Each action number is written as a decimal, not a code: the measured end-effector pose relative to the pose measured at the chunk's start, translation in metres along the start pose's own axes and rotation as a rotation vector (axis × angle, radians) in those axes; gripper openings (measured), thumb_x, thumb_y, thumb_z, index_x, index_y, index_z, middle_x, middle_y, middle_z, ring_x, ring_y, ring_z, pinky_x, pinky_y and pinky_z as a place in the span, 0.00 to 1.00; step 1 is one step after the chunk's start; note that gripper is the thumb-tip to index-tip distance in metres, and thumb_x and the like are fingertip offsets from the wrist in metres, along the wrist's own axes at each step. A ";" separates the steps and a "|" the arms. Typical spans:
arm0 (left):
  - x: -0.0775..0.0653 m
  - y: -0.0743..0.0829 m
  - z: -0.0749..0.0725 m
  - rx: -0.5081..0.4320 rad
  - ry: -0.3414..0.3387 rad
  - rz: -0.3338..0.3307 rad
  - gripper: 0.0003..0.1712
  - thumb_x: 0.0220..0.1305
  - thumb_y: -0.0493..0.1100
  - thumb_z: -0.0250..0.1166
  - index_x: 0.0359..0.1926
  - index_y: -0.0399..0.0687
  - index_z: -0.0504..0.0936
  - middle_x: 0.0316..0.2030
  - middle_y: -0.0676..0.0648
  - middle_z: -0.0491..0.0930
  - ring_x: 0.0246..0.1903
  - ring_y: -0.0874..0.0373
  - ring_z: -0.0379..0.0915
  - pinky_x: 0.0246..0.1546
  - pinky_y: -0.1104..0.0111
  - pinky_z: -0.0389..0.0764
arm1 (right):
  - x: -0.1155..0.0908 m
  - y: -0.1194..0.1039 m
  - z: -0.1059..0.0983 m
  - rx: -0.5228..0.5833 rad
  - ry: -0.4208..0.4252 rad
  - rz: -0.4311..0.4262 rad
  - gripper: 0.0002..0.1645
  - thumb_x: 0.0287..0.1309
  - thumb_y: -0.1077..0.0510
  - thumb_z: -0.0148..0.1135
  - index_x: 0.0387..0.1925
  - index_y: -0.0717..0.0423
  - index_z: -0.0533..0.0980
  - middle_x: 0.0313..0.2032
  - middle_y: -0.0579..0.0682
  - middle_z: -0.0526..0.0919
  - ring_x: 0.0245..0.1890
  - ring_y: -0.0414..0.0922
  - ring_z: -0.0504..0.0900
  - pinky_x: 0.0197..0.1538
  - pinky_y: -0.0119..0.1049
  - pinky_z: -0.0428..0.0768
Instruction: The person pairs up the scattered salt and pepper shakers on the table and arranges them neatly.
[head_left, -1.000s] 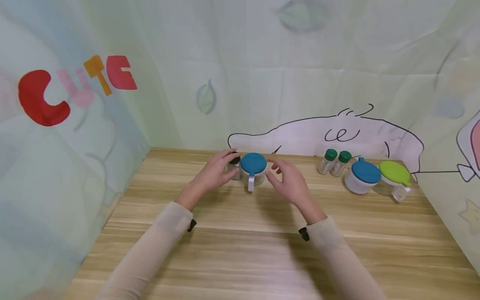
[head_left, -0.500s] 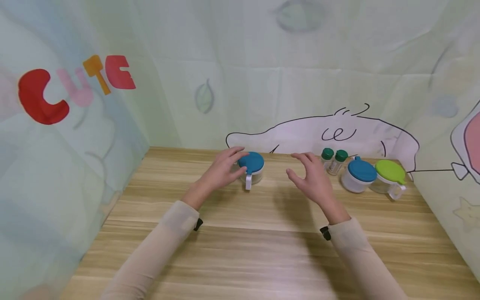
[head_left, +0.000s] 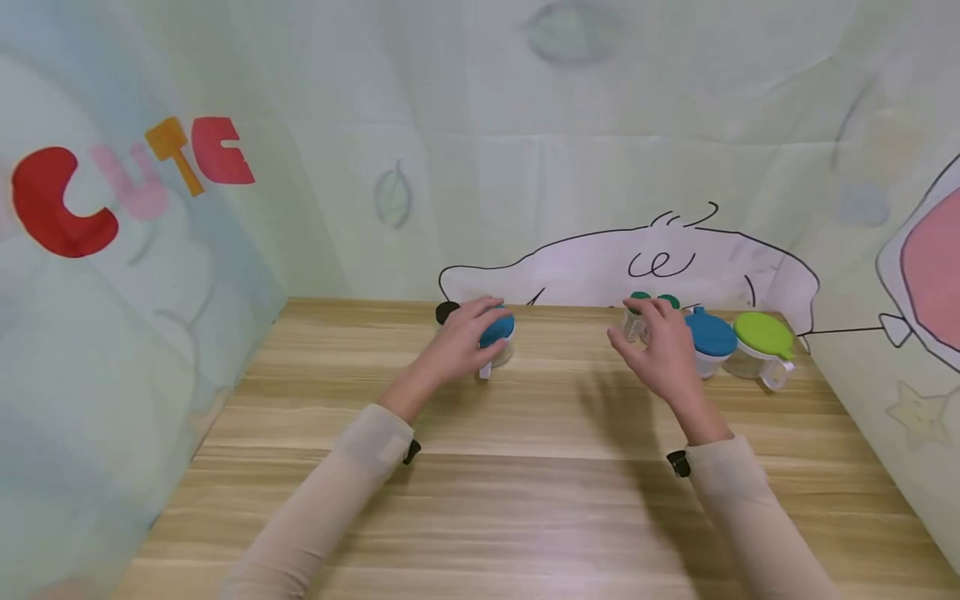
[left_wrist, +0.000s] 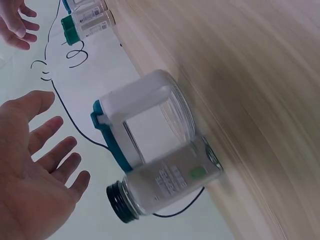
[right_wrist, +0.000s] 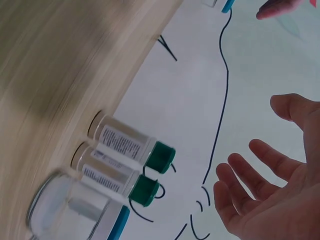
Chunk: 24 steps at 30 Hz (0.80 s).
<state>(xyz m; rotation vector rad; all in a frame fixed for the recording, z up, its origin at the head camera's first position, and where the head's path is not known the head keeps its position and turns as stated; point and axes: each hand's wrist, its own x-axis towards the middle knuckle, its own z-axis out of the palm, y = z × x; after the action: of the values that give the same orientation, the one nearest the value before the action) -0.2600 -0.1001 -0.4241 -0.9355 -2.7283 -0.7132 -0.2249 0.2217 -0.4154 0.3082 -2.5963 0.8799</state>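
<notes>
My left hand [head_left: 465, 340] hovers, fingers relaxed, above a clear jar with a blue lid and white handle [head_left: 501, 343]. Beside that jar stands a clear bottle with a black cap [head_left: 447, 312]; the left wrist view shows the bottle [left_wrist: 165, 180] upright against the handled jar [left_wrist: 135, 102], with my left hand [left_wrist: 37, 172] apart from both. My right hand [head_left: 660, 346] is in front of two green-capped shakers and partly hides them. In the right wrist view, the shakers [right_wrist: 127, 140] stand close together, and my loosely bent fingers [right_wrist: 240, 175] touch neither.
On the right of the wooden table [head_left: 525, 500], a second blue-lidded jar [head_left: 711, 337] stands beside a green-lidded jar with a handle [head_left: 763, 335]. A printed cloth backdrop [head_left: 480, 192] rises along the table's back edge and sides.
My right hand has moved right, from beside the left blue-lidded jar to the green-capped shakers. My left hand has shifted slightly right, off the black-capped bottle and over the jar.
</notes>
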 end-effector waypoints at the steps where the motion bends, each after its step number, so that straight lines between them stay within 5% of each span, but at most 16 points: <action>1: 0.001 0.001 0.001 -0.004 -0.001 0.000 0.28 0.75 0.44 0.67 0.71 0.42 0.77 0.74 0.36 0.70 0.76 0.38 0.61 0.73 0.38 0.65 | 0.000 0.002 -0.001 -0.011 0.004 0.003 0.30 0.68 0.54 0.71 0.66 0.64 0.76 0.63 0.70 0.75 0.63 0.70 0.71 0.65 0.71 0.67; 14: 0.027 0.023 0.018 -0.006 -0.047 0.013 0.29 0.77 0.47 0.65 0.73 0.43 0.75 0.75 0.38 0.69 0.78 0.41 0.59 0.79 0.49 0.60 | -0.004 0.039 -0.033 -0.163 -0.015 0.088 0.36 0.68 0.50 0.70 0.68 0.66 0.73 0.65 0.74 0.73 0.65 0.74 0.69 0.63 0.75 0.63; 24: 0.036 0.035 0.030 -0.031 -0.079 0.004 0.29 0.77 0.46 0.66 0.73 0.43 0.75 0.75 0.39 0.70 0.78 0.41 0.59 0.78 0.45 0.62 | -0.004 0.060 -0.039 -0.179 -0.070 0.172 0.38 0.67 0.48 0.70 0.70 0.64 0.71 0.69 0.73 0.68 0.70 0.74 0.61 0.64 0.74 0.59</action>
<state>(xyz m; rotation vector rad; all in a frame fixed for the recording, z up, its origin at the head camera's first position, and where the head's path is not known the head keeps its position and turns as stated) -0.2667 -0.0418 -0.4259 -0.9961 -2.7898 -0.7350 -0.2297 0.2934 -0.4208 0.0678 -2.7755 0.6950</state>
